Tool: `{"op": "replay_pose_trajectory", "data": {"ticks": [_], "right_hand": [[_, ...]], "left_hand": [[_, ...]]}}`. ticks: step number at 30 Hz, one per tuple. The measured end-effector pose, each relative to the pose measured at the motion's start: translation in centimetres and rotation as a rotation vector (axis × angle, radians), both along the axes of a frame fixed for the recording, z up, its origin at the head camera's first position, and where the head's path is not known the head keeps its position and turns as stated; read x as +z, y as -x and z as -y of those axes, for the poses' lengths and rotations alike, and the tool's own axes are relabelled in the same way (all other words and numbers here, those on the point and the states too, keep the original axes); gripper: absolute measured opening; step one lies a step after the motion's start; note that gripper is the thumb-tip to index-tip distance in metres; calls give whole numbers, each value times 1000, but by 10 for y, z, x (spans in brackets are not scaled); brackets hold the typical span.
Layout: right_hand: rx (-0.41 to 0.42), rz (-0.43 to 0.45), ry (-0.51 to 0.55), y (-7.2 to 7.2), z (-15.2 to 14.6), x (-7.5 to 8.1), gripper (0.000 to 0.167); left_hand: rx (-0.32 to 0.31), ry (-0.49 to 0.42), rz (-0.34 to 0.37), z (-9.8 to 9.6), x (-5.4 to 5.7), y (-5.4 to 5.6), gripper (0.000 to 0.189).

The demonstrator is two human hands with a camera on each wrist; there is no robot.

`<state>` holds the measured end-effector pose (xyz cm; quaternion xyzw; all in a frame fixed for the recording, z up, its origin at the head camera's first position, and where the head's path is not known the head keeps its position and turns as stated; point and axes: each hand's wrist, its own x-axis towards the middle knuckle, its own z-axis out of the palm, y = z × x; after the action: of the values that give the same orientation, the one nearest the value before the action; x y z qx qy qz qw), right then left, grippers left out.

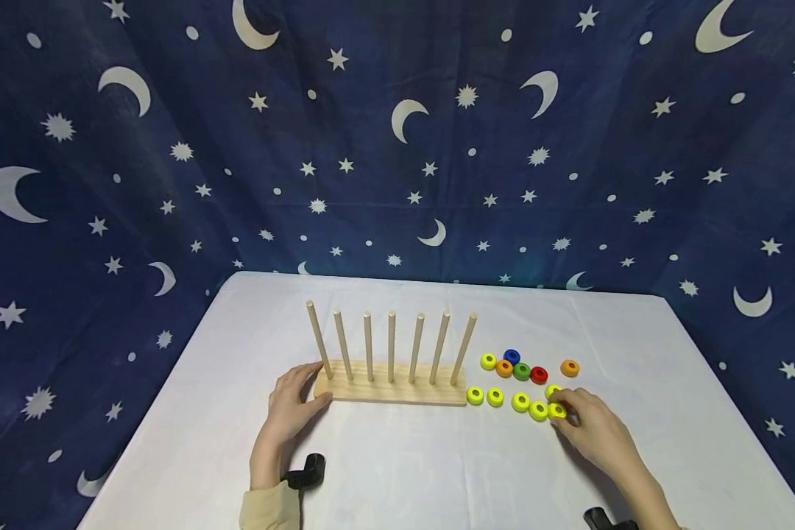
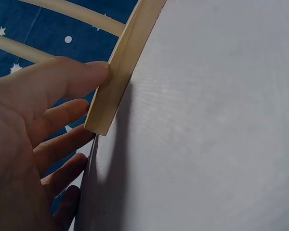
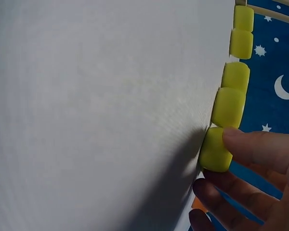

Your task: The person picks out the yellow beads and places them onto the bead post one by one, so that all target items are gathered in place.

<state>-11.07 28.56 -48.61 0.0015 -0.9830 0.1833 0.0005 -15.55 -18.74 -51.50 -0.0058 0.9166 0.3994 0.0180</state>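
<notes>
A pale wooden peg rack, its base carrying a row of several upright pegs, stands on the white table. My left hand holds the base's left end, thumb on the front edge and fingers behind. At the right, my right hand pinches a yellow bead between thumb and fingers at the table. That bead ends a front row of yellow beads leading toward the rack. Another yellow bead sits just behind it, partly covered by the fingers.
Behind the yellow row lie a blue bead, a green bead, a red bead, two orange beads and a yellow one. A dark blue cloth with moons and stars hangs behind the table.
</notes>
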Motion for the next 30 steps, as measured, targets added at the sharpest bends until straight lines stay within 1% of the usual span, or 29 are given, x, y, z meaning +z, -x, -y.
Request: {"op": "replay_pose_trajectory", "data": {"ticks": [5, 9, 13, 19, 22, 30], "right_hand": [[17, 17, -21, -1, 1, 1, 31], [16, 28, -23, -1, -1, 2, 31], [9, 36, -13, 1, -2, 4, 31], [-12, 37, 5, -1, 1, 10, 32], [-17, 14, 10, -2, 2, 15, 34], [7, -105, 52, -2, 5, 32, 36]], "left_hand": [[8, -2, 8, 1, 0, -3, 61], [5, -4, 10, 0, 0, -3, 61], [2, -2, 2, -1, 1, -1, 61], [11, 9, -27, 0, 1, -3, 60], [17, 6, -22, 0, 1, -3, 60], [12, 11, 23, -1, 1, -1, 62]]}}
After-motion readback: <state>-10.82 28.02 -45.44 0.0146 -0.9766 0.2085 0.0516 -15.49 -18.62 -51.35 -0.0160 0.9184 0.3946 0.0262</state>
